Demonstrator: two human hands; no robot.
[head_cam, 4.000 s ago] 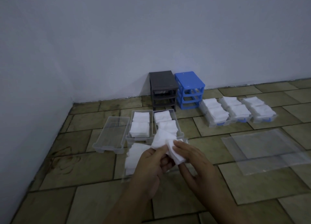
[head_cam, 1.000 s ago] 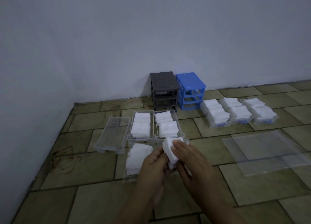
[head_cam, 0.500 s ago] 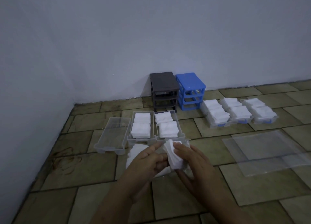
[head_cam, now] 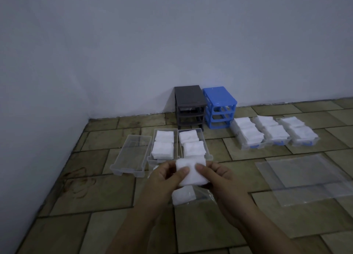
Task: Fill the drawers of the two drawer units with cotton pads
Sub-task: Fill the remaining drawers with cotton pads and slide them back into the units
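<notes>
Both hands hold one stack of white cotton pads (head_cam: 193,172) above the floor: my left hand (head_cam: 164,179) grips its left side, my right hand (head_cam: 219,179) its right side, thumbs on top. Behind the stack lie three clear drawers: an empty one (head_cam: 129,155) on the left, and two (head_cam: 163,145) (head_cam: 193,144) holding pads. The dark grey drawer unit (head_cam: 189,105) and the blue drawer unit (head_cam: 219,106) stand drawerless against the wall. Three pad-filled drawers (head_cam: 248,134) (head_cam: 273,131) (head_cam: 298,131) with blue fronts sit to the right.
A clear bag with more cotton pads (head_cam: 184,195) lies under my hands. Flat empty plastic bags (head_cam: 305,175) lie on the tiled floor at the right. A wall corner closes the left side and the back.
The stack has been squared up and turned flat between both hands, thumbs now on top. It sits slightly further forward, close to the front of the right-hand filled grey drawer.
</notes>
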